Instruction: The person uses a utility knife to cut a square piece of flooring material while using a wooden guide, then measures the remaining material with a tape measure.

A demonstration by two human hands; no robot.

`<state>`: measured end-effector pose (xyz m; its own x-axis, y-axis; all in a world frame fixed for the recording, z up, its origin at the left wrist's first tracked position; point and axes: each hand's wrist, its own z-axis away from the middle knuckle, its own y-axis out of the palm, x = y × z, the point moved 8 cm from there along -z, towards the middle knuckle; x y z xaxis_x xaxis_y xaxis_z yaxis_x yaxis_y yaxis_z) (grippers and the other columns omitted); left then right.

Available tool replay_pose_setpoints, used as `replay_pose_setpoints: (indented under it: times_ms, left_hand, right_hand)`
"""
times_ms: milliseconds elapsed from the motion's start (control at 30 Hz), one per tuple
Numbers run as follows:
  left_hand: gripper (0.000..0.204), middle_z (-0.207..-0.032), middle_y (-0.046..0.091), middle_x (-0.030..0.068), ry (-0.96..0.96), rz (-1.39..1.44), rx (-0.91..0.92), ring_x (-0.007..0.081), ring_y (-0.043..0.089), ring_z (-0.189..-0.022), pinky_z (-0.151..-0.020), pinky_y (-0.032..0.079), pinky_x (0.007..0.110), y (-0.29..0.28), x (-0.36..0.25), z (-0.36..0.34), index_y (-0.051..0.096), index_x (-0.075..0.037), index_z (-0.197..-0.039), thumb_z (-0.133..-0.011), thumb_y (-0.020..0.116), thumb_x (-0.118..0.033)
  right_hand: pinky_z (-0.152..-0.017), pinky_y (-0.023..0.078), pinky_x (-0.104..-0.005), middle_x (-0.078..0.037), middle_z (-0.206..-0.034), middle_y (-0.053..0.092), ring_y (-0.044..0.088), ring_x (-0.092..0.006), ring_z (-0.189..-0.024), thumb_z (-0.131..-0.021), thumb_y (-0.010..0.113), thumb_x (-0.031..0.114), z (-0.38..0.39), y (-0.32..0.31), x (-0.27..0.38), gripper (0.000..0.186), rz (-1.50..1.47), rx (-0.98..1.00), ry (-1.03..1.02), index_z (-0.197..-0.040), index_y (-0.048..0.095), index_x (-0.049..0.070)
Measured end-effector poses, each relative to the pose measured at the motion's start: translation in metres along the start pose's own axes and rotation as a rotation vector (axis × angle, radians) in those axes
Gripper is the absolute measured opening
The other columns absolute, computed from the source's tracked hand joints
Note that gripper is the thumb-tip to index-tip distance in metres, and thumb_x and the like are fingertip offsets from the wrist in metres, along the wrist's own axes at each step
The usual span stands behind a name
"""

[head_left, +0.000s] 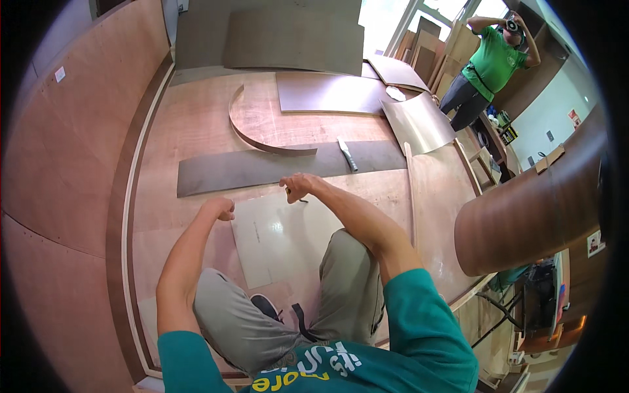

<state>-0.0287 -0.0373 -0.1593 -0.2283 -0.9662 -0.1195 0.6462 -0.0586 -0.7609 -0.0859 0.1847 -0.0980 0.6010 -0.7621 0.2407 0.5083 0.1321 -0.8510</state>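
A pale, glossy rectangular sheet [278,229] lies flat in front of my knees. My left hand [223,209] is closed at its far left corner; whether the fingers pinch the sheet or only rest there is hidden. Above the far edge, my right hand [298,187] is closed round something small and dark, too little of it showing to name. Just beyond lies a long grey-brown strip [229,171]. On that strip rests a flat-bladed tool with a dark handle [348,157], perhaps a scraper or putty knife. A thin curved band [239,128] stands on edge, its near end over the strip.
A brown rectangular panel [327,95] and grey sheets [288,36] lie at the back. A curled sheet [419,124] lies right. A large wood-grain roll [524,203] rises at right. Tall plywood [85,131] borders the left. Another person in green [495,62] stands back right.
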Motion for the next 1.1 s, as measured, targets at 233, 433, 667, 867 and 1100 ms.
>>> replay_pose_setpoints:
  times_ms: [233,433,667,867,1100]
  left_hand:
    - [0.040,-0.116,0.063,0.0116,0.001,-0.030,0.012,0.0291,0.058,-0.109,-0.090,0.047,0.040,-0.005,-0.006,-0.012,0.062,-0.011,-0.116,-0.082,0.065,-0.033]
    - [0.042,-0.117,0.063,0.0116,0.017,-0.015,0.038,0.0295,0.058,-0.110,-0.091,0.047,0.040,0.000,-0.002,-0.008,0.061,-0.010,-0.119,-0.082,0.065,-0.032]
    - [0.042,-0.119,0.062,0.0126,-0.001,-0.026,0.067,0.0299,0.057,-0.110,-0.091,0.047,0.040,0.002,-0.007,-0.001,0.061,-0.011,-0.119,-0.082,0.065,-0.032]
    - [0.040,-0.118,0.062,0.0123,0.002,-0.024,0.046,0.0298,0.057,-0.110,-0.091,0.047,0.040,0.001,-0.003,-0.001,0.062,-0.012,-0.116,-0.082,0.064,-0.032]
    - [0.039,-0.117,0.062,0.0124,-0.003,-0.033,0.033,0.0298,0.058,-0.108,-0.090,0.047,0.040,-0.005,-0.008,0.003,0.063,-0.011,-0.115,-0.082,0.064,-0.032]
  right_hand:
    - [-0.080,0.051,-0.0384,-0.014,-0.094,0.067,0.063,-0.0311,-0.093,-0.063,0.064,0.024,-0.008,0.003,-0.009,0.067,0.023,-0.003,-0.023,-0.126,0.051,0.005]
    - [-0.079,0.051,-0.0393,-0.013,-0.092,0.067,0.063,-0.0309,-0.091,-0.062,0.065,0.024,-0.007,0.001,-0.005,0.068,-0.012,0.024,0.004,-0.126,0.050,0.005]
    - [-0.078,0.051,-0.0399,-0.015,-0.091,0.067,0.063,-0.0311,-0.091,-0.064,0.063,0.022,0.001,-0.005,0.001,0.066,0.014,-0.002,0.001,-0.127,0.051,0.006]
    - [-0.079,0.051,-0.0397,-0.015,-0.089,0.067,0.063,-0.0320,-0.091,-0.065,0.060,0.021,0.005,-0.010,0.004,0.062,0.007,-0.039,-0.008,-0.125,0.052,0.007]
    - [-0.078,0.051,-0.0393,-0.015,-0.091,0.067,0.063,-0.0319,-0.092,-0.063,0.063,0.022,0.004,-0.010,0.002,0.065,-0.006,-0.031,-0.010,-0.126,0.051,0.006]
